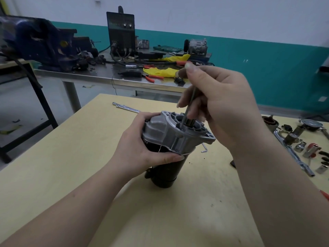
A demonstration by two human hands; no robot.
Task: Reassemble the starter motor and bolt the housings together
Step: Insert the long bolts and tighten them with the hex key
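Left hand (142, 148) grips starter motor (170, 138); right hand (213, 104) pinches tool (189, 106) upright.

The wall (195, 13) is white above and teal along its lower band; the floor (21, 104) is pale grey, with a few scraps lying on it; a steel bench (99, 76) stands by the wall, cluttered with a blue vise (37, 43), a black welding machine (121, 32) and yellow gloves (160, 71); nearer lies a pale wooden bench (71, 148); the light is even and dim.
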